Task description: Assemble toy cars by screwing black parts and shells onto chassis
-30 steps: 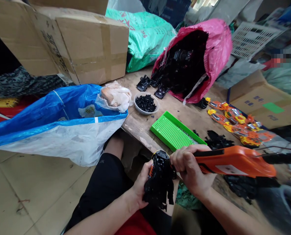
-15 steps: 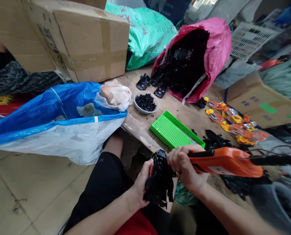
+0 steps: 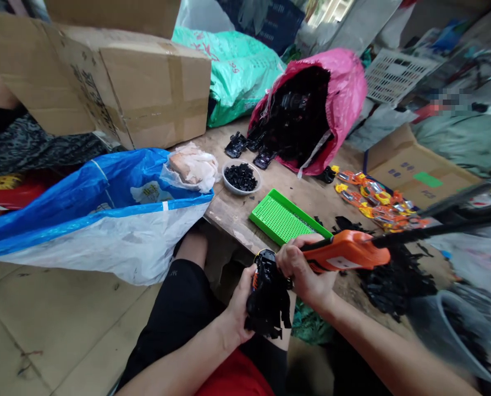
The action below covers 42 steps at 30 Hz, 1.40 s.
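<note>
My left hand [image 3: 239, 305] is wrapped round a black plastic toy car [image 3: 268, 300] with orange and yellow showing at its side and end, held over my lap. In my right hand [image 3: 307, 269] is an orange electric screwdriver [image 3: 348, 252] with a black cord, lying nearly level and pointing left at the car. My right fingers close round its front end beside the car's upper edge. The screwdriver's tip is hidden by my fingers. Just beyond my hands, a green perforated tray [image 3: 284, 217] sits on the table, with small metallic pieces along its far right side.
A bowl of small black parts [image 3: 241, 177] stands behind the tray. A pink sack [image 3: 346, 82] spills black car parts. Orange-yellow toy cars [image 3: 377, 198] and loose black pieces [image 3: 397, 280] lie right. A blue-white sack [image 3: 100, 236] hangs open left. Cardboard box [image 3: 158, 91] behind; another person's arm far left.
The camera view has shifted slightly. The screwdriver's rear end has swung left and up in view; both hands keep their holds on the car and screwdriver.
</note>
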Each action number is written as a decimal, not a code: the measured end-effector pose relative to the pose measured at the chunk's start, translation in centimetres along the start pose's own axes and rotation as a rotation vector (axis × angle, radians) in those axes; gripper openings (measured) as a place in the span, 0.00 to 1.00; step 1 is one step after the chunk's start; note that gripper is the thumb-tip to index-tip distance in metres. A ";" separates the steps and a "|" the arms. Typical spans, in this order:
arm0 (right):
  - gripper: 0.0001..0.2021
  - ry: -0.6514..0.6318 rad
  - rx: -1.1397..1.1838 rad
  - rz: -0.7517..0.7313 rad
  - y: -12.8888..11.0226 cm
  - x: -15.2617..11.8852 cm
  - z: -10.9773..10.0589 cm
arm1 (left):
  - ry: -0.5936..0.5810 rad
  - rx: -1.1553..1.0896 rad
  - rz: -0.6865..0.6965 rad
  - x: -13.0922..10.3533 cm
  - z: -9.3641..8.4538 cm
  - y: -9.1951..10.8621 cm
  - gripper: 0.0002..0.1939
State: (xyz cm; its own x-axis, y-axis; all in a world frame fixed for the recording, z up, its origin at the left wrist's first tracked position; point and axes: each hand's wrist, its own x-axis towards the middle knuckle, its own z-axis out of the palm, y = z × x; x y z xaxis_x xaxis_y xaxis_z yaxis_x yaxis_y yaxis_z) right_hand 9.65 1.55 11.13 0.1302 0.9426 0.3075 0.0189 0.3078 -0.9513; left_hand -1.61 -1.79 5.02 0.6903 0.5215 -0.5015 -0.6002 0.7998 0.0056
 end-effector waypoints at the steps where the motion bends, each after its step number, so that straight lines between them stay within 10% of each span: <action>1: 0.10 0.032 0.023 -0.002 -0.2 0.2 0.2 | -0.005 0.008 -0.003 0.0 0.1 0.0 0.24; 14: 0.13 0.330 0.106 -0.091 -4.2 4.5 0.3 | -0.024 0.062 -0.039 0.1 -1.4 0.1 0.28; 33: 0.13 0.331 0.116 -0.177 0.7 11.6 1.1 | -0.013 0.022 -0.089 0.6 -1.1 0.1 0.30; 42: 0.15 0.312 0.126 -0.136 1.9 12.2 1.5 | -0.052 0.165 0.131 2.5 -3.7 0.9 0.26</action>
State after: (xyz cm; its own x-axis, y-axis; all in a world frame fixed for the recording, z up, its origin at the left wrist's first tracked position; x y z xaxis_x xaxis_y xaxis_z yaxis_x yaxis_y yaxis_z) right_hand 9.75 13.85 13.07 0.4315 0.8129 0.3912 -0.0630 0.4598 -0.8858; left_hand -1.93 -0.85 0.58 0.6329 0.6357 -0.4420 -0.6152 0.7595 0.2114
